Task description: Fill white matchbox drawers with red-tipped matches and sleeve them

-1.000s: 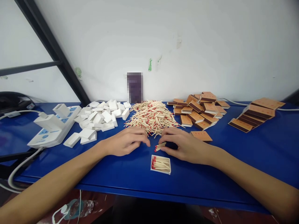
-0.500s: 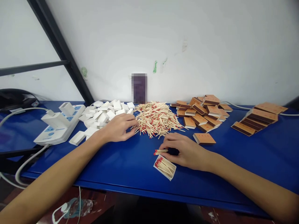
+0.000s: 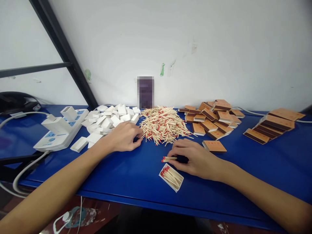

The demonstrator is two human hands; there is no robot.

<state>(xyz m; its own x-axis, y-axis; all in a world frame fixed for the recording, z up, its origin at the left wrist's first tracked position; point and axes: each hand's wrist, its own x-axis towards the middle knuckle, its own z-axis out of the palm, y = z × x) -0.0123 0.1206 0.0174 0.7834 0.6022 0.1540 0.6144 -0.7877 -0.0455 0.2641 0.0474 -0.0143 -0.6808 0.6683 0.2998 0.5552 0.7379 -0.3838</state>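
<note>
My right hand [image 3: 190, 157] pinches a small bundle of matches [image 3: 168, 159], their red heads pointing left. Just below it lies a white matchbox tray [image 3: 176, 191], partly filled with matches [image 3: 172, 176] whose heads face the upper left. My left hand [image 3: 125, 137] is at the left front edge of a large heap of loose matches [image 3: 165, 125]. Its thumb and fingertips are brought together there, and anything between them is hidden.
White empty trays [image 3: 107, 122] are piled on the left beside a power strip [image 3: 60, 138]. Orange matchbox sleeves [image 3: 209, 117] lie heaped at right, with a single sleeve [image 3: 214, 146] nearer. More sleeves [image 3: 275, 125] stand at far right. The blue table [image 3: 122, 182] meets a white wall.
My left hand has drawn slightly back from the heap, its thumb and fingertips closer together. My right hand still holds its bundle of matches in nearly the same place.
</note>
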